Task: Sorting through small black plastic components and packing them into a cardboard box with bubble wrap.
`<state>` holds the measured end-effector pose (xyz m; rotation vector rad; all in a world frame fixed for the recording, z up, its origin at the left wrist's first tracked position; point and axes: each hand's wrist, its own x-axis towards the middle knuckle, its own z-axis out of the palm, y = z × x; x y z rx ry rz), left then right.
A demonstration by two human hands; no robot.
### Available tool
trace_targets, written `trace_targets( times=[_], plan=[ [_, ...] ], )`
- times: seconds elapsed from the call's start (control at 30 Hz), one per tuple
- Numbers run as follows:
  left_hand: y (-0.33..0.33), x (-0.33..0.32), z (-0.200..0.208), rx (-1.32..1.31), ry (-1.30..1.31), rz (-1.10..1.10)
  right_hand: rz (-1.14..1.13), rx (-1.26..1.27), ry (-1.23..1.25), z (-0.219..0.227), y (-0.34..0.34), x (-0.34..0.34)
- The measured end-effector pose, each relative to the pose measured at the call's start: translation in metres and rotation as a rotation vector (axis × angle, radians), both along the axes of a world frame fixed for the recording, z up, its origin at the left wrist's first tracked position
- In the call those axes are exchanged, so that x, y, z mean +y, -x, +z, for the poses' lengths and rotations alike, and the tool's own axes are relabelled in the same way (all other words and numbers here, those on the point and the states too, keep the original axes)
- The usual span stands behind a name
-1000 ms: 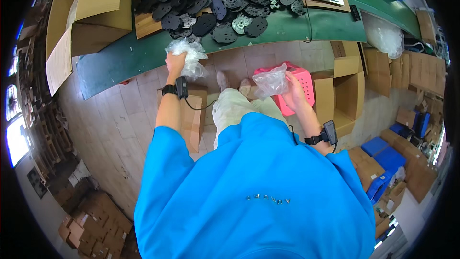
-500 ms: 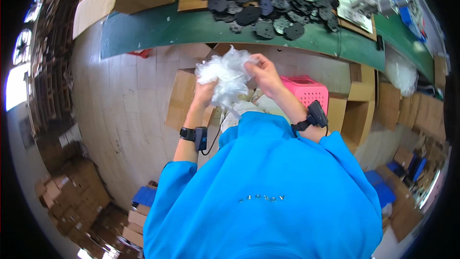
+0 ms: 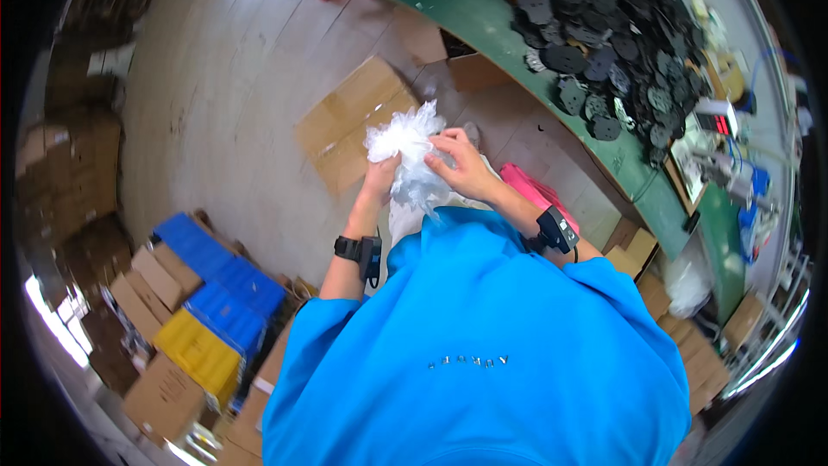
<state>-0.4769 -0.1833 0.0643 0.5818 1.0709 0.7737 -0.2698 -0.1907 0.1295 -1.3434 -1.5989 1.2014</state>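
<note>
In front of my body is a crumpled bunch of thin, clear plastic bags [image 3: 414, 151], whitish where the light catches it. My left hand [image 3: 382, 177] is closed round its left side, with part of the fingers hidden by the plastic. On the opposite side, my right hand [image 3: 467, 171] has its curled fingers and thumb on the edge of the bunch, gripping the plastic there. Both wrists wear straps with small black devices. Below the bunch, a flattened cardboard box [image 3: 354, 121] lies on the floor.
A green workbench [image 3: 483, 34] crosses the upper right, heaped with black disc-shaped parts [image 3: 604, 26]. Beside them is a device with a red display [image 3: 716, 123]. A pink basket [image 3: 535, 190] stands by my right forearm. Blue [image 3: 228, 267] and yellow [image 3: 198, 345] sheets cover boxes at lower left.
My view has turned left, so the bench now slants at the right and the covered boxes show at lower left. My right hand has shifted in closer against the plastic bags.
</note>
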Motion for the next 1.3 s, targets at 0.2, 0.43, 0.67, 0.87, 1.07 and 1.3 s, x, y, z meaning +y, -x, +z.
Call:
trace_targets(
  times=[0.2,0.43,0.67,0.87,1.07,1.3],
  plan=[
    [-0.003,-0.023,0.008,-0.083,0.122,0.16,0.115,0.192,0.129,-0.019,-0.01,0.023],
    [-0.008,-0.029,0.014,0.089,0.016,0.05,0.204,0.111,0.206,-0.029,-0.009,0.026],
    [-0.001,-0.038,-0.008,-0.023,0.151,0.232,0.292,0.081,0.191,-0.042,0.017,0.023],
    [0.022,-0.022,-0.035,-0.237,0.307,0.325,0.18,0.339,0.453,-0.042,0.054,0.04],
    [0.051,-0.008,-0.073,-0.344,0.311,0.413,0.232,0.332,0.387,-0.095,0.072,0.062],
    [0.087,-0.034,-0.138,-0.313,0.303,0.519,-0.157,0.283,0.5,-0.209,0.058,0.099]
  ],
)
